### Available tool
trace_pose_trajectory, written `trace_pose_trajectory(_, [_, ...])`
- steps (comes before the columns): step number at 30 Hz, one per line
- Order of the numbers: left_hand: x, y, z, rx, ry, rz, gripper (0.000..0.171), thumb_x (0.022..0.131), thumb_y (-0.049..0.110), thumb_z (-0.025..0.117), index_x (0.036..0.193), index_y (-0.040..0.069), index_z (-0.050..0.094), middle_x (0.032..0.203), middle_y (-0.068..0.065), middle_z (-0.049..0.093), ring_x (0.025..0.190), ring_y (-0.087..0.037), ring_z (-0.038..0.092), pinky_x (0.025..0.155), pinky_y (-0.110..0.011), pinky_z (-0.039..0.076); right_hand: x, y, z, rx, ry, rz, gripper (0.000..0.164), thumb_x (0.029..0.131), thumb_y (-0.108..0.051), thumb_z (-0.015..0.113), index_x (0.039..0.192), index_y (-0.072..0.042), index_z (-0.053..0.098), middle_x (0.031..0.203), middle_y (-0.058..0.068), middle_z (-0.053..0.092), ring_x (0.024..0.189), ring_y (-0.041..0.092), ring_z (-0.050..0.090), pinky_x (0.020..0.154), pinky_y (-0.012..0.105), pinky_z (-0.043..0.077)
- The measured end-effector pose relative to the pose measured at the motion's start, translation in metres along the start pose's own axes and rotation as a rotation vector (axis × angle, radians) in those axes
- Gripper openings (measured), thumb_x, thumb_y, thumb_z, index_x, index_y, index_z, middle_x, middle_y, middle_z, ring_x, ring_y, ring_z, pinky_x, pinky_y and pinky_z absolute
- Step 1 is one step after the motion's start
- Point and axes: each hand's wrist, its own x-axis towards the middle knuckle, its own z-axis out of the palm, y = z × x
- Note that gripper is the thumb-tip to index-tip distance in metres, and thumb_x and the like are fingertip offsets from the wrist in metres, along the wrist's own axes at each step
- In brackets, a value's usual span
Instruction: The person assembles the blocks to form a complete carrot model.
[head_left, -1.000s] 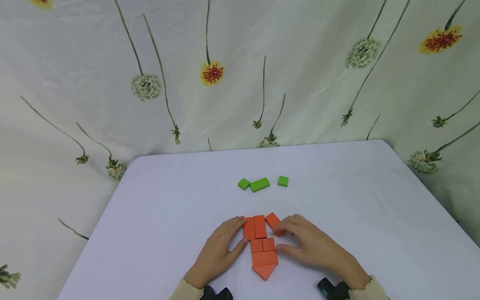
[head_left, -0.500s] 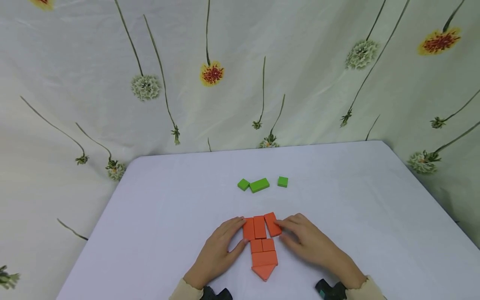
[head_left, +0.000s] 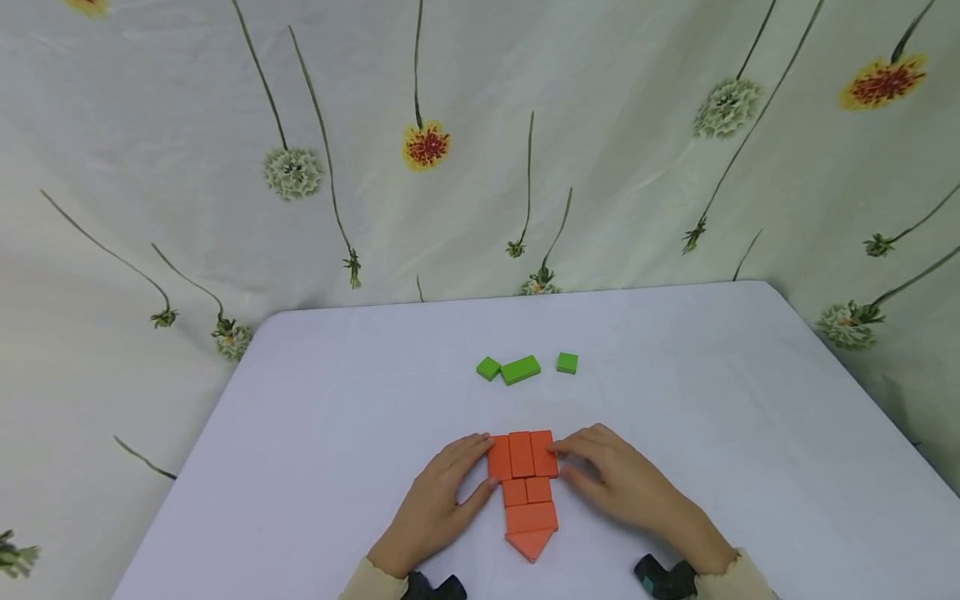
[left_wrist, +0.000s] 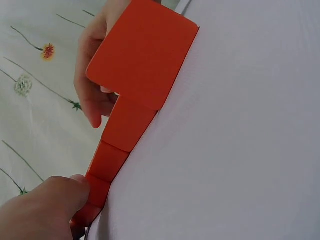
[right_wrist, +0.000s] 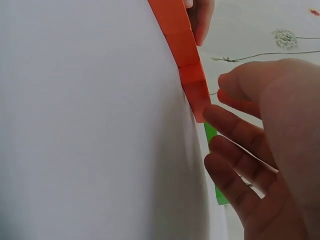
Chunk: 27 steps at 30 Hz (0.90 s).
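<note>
On the table lies a flat figure of orange wooden blocks in the head view. Three oblong blocks stand side by side in its far row: a left block (head_left: 499,458), a middle block (head_left: 521,455) and a right block (head_left: 543,454). Below them come two small blocks (head_left: 526,492), a wide block (head_left: 531,517) and a triangular block (head_left: 531,545) pointing toward me. My left hand (head_left: 437,500) rests beside the figure, fingertips and thumb touching the left block. My right hand (head_left: 622,479) touches the right block's outer side with its fingertips, fingers loosely extended in the right wrist view.
Beyond the figure lie three green blocks: a small left one (head_left: 488,368), an oblong one (head_left: 521,370) and a small right one (head_left: 567,362). A white-covered table (head_left: 300,467) runs back to a flower-patterned cloth (head_left: 615,167).
My right hand has pushed the slanted right block leftward and straightened it against the middle block. The right thumb has drawn back from the small blocks. My left hand has stayed put.
</note>
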Motion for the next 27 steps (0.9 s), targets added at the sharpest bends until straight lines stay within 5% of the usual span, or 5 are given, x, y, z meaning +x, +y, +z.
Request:
trace_pose_trajectory(7, [0.001,0.002,0.002,-0.008,-0.003,0.008,0.053,0.101,0.037,0.067,0.147,0.014,0.057,0.15,0.001,0.057,0.143,-0.02,0.05,0.116,-0.045,0.045,0.037,0.009,-0.007,0.028,0.086,-0.013,0.035,0.097,-0.014,0.071,0.132,-0.016,0.069,0.129,-0.001,0.068,0.121,0.02,0.059,0.099,0.043,0.057])
trace_pose_trajectory(17, [0.001,0.002,0.0,0.003,-0.005,0.013,0.054,0.101,0.038,0.066,0.149,0.014,0.055,0.15,-0.001,0.058,0.143,-0.019,0.05,0.117,-0.044,0.045,0.111,0.028,-0.013,0.036,0.026,0.01,0.045,0.1,-0.009,0.065,0.143,0.0,0.057,0.138,0.018,0.065,0.116,0.033,0.064,0.097,0.047,0.058])
trace_pose_trajectory(22, [0.0,0.001,-0.001,0.002,-0.003,0.011,0.055,0.101,0.037,0.067,0.149,0.015,0.055,0.151,0.0,0.057,0.143,-0.019,0.05,0.117,-0.044,0.044,0.127,0.034,-0.006,-0.05,-0.043,-0.002,0.04,0.1,-0.008,0.065,0.139,-0.001,0.062,0.14,0.017,0.064,0.126,0.035,0.06,0.109,0.049,0.05])
trace_pose_trajectory(27, [0.0,-0.001,-0.001,0.007,-0.001,0.013,0.055,0.101,0.038,0.067,0.149,0.015,0.055,0.151,0.0,0.057,0.143,-0.018,0.05,0.117,-0.043,0.045,0.132,0.036,-0.002,-0.087,-0.074,0.025,0.036,0.1,-0.013,0.067,0.135,-0.004,0.066,0.135,0.015,0.066,0.122,0.031,0.061,0.107,0.047,0.052])
